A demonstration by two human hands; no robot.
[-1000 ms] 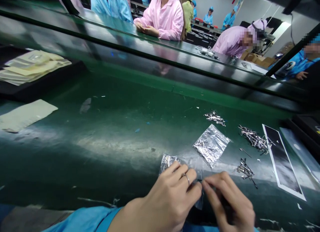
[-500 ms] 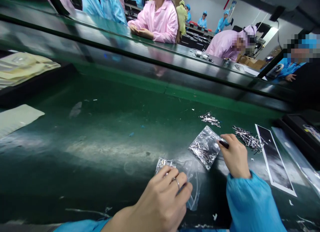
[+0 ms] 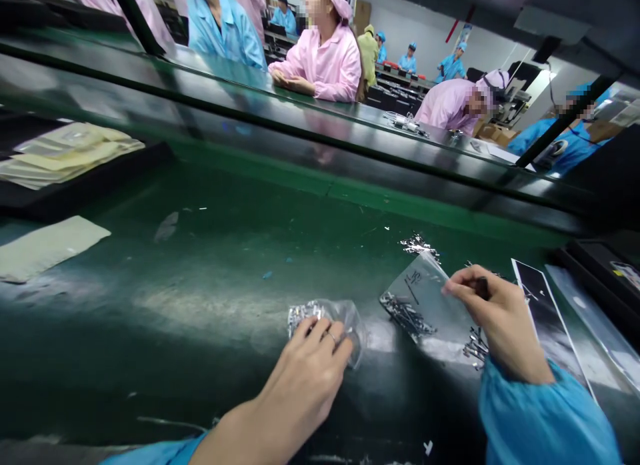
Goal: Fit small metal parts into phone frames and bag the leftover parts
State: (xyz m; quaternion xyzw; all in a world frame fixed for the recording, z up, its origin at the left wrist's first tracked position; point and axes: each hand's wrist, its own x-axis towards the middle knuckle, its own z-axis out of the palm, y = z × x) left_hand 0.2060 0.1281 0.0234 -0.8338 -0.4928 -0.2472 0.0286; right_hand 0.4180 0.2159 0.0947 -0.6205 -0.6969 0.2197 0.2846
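My right hand (image 3: 500, 308) pinches the upper right edge of a clear plastic bag (image 3: 430, 295). The bag is tilted up, carries dark handwriting, and has small metal parts (image 3: 407, 315) gathered in its lower left end. A black object (image 3: 481, 288), its kind unclear, is also held in this hand. My left hand (image 3: 315, 358) has its fingers curled over a second clear bag (image 3: 347, 318), which lies on the table with silvery parts at its far left end. Loose metal parts (image 3: 475, 348) lie below my right hand, and another small pile (image 3: 420, 245) lies behind the raised bag.
A white-edged dark sheet (image 3: 550, 318) and a clear plastic sheet (image 3: 590, 318) lie at the right, beside a black tray (image 3: 595, 265). To the left are a black tray (image 3: 155, 161) with yellowish sheets and a pale sheet (image 3: 55, 248). People stand beyond the dark rail (image 3: 300, 128).
My right hand has taken hold of the bag with handwriting and lifted its edge. My left hand has shifted left and away from me with its bag. Loose parts now show below my right hand.
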